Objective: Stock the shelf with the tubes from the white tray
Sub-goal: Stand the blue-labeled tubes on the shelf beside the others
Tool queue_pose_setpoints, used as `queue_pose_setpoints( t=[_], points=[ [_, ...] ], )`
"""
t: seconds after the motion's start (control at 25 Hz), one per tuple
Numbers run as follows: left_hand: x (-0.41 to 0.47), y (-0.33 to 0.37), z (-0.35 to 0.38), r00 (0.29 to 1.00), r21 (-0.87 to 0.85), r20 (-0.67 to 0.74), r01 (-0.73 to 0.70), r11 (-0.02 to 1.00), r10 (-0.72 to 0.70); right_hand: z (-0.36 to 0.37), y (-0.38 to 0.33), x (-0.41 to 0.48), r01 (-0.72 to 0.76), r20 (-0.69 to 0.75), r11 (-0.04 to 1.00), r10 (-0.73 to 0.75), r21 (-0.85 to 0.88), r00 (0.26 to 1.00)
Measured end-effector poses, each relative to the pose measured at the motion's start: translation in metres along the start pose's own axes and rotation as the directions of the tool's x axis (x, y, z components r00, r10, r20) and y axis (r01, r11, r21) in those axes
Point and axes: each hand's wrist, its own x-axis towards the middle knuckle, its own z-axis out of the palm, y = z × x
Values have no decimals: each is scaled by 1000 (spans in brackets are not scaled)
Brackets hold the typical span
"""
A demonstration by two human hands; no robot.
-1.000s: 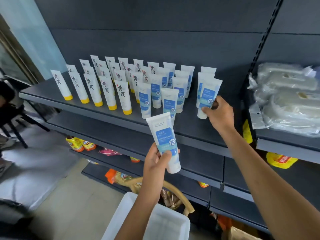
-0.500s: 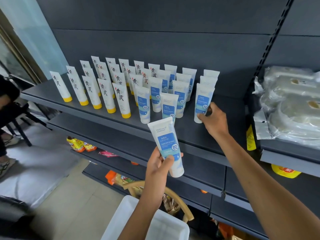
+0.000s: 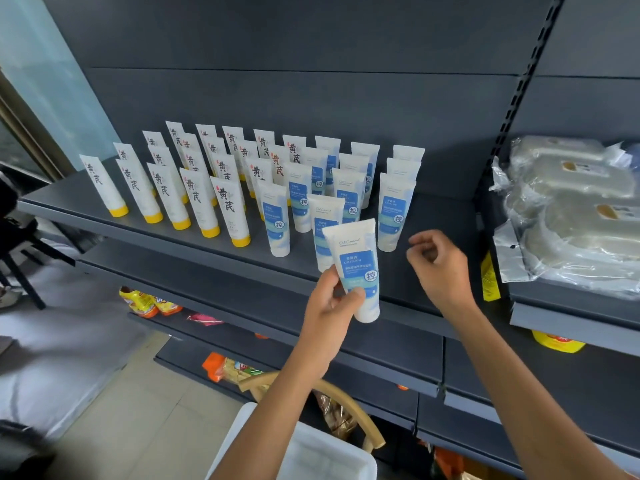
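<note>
One blue-label tube (image 3: 356, 268) is pinched near its cap end between thumb and fingers of the left hand (image 3: 329, 306), held upright just short of the shelf (image 3: 433, 285). The right hand (image 3: 438, 266) is loosely curled with nothing in it, just beside the front right tube (image 3: 393, 213). Beyond the fingers, rows of tubes are already stood up, so most looks done. The white tray (image 3: 346, 459) below is only partly seen, so what's left can't be told.

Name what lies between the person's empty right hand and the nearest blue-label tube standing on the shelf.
Nothing: in the head view only bare dark shelf separates the right hand from the standing blue-label tube.
</note>
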Motion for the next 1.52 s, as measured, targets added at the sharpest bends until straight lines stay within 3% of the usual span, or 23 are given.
queue_pose_setpoints(
  t=[0.16, 0.32, 0.48, 0.92, 1.52],
  points=[
    [39, 7, 9, 997, 123, 41, -74, 990, 70, -12, -3, -32, 121, 236, 991, -131, 55, 963],
    [64, 1, 20, 993, 224, 79, -100, 970, 84, -5, 2, -34, 194, 325, 981, -185, 3, 927],
    [73, -16, 25, 997, 232, 64, -62, 971, 49, 10, 11, -31, 184, 266, 970, -137, -162, 954],
    [74, -42, 30, 996, 115, -86, -20, 993, 30, 29, 17, -28, 206, 155, 941, -170, -267, 973],
    [61, -49, 19, 999, 70, -34, 1, 998, 1, 36, 12, -34, 173, 115, 915, -140, -363, 983]
  ],
)
